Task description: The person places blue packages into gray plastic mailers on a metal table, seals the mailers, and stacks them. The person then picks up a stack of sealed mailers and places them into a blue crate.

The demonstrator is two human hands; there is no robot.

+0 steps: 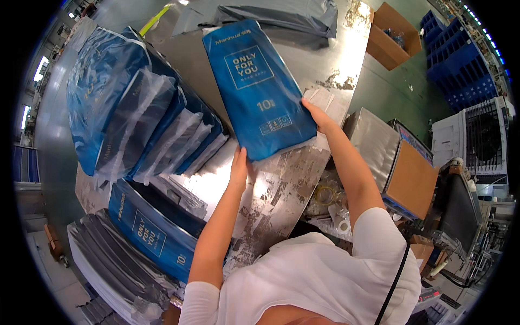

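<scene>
A large blue plastic package (257, 97) with pale printing lies tilted over the metal table, its far end leaning left. My left hand (239, 165) grips its near left corner, and my right hand (319, 116) grips its right edge. The thumbs show partly; the other fingers are hidden behind the package. To the left leans a row of similar blue packages (111, 103) in clear wrap, close to the held one. Nearer me, left of my left forearm, lies an opened-looking blue bag (149, 233) with the same kind of printing.
The worn metal table (281, 200) has scuffed patches. Grey plastic sheeting (276, 19) lies at its far end; stacked grey sheets (103, 260) sit at lower left. To the right stand a cardboard box (392, 38), blue crates (460, 59) and a brown-topped unit (410, 179).
</scene>
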